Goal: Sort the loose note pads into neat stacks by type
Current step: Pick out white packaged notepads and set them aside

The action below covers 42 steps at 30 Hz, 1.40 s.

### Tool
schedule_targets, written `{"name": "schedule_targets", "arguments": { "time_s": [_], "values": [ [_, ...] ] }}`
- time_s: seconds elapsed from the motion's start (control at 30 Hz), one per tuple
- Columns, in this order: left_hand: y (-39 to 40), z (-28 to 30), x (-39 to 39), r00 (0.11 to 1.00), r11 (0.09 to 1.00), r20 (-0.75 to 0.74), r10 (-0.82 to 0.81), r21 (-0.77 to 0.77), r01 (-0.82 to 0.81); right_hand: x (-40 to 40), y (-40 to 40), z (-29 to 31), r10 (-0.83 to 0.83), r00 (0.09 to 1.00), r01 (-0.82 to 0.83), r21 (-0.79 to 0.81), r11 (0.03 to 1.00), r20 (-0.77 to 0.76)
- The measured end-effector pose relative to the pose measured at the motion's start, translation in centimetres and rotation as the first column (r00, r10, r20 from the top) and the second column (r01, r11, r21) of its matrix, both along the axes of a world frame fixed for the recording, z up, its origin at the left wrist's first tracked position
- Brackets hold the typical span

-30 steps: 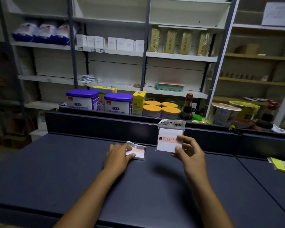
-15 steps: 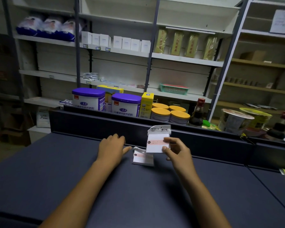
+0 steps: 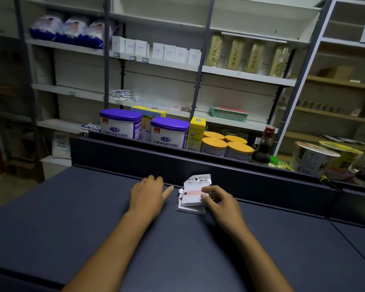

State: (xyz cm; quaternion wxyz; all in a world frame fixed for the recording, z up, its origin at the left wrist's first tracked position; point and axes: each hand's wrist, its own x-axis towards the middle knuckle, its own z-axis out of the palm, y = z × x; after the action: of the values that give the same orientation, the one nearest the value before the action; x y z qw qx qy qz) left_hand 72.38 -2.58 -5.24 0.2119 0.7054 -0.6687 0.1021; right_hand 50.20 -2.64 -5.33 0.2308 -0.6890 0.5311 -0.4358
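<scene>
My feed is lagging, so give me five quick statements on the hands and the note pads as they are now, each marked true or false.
1. The right hand pinches the top note pad. True.
2. That pad sits over another pad lying on the dark table. True.
3. The left hand grips a note pad. False: it rests flat on the table beside the pads, holding nothing.
4. The pads lie at the table's near edge. False: they are close to the raised back wall.
5. Two purple-lidded tins stand behind that wall. True.
</scene>
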Motion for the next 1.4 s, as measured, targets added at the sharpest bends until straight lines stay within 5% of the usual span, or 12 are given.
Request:
{"name": "schedule_targets", "arguments": {
  "time_s": [0.23,0.53,0.7,1.0,1.4],
  "values": [
    [0.1,-0.2,-0.2,1.000,1.000,-0.027,-0.004,-0.005,0.004,0.3,-0.2,-1.2,-0.013,0.970,0.000,-0.051,0.999,-0.242],
    [0.7,0.5,-1.0,0.994,0.996,-0.068,-0.083,-0.036,0.081,-1.1,0.3,-1.1,-0.001,0.967,-0.010,-0.044,0.999,-0.253],
    [1.9,2.1,-3.9,0.984,0.984,-0.047,-0.173,-0.055,0.171,-5.8,2.3,0.1,-0.044,0.903,0.044,-0.011,0.999,-0.428],
    [5.7,5.1,-16.8,0.930,0.931,0.043,-0.365,0.036,0.364,-19.1,9.8,2.6,-0.192,0.716,0.216,-0.048,0.975,-0.671],
    [15.5,5.2,-38.2,0.818,0.819,0.060,-0.572,0.099,0.565,-39.5,24.5,5.7,-0.347,0.592,0.434,-0.075,0.898,-0.727]
  ]
}}
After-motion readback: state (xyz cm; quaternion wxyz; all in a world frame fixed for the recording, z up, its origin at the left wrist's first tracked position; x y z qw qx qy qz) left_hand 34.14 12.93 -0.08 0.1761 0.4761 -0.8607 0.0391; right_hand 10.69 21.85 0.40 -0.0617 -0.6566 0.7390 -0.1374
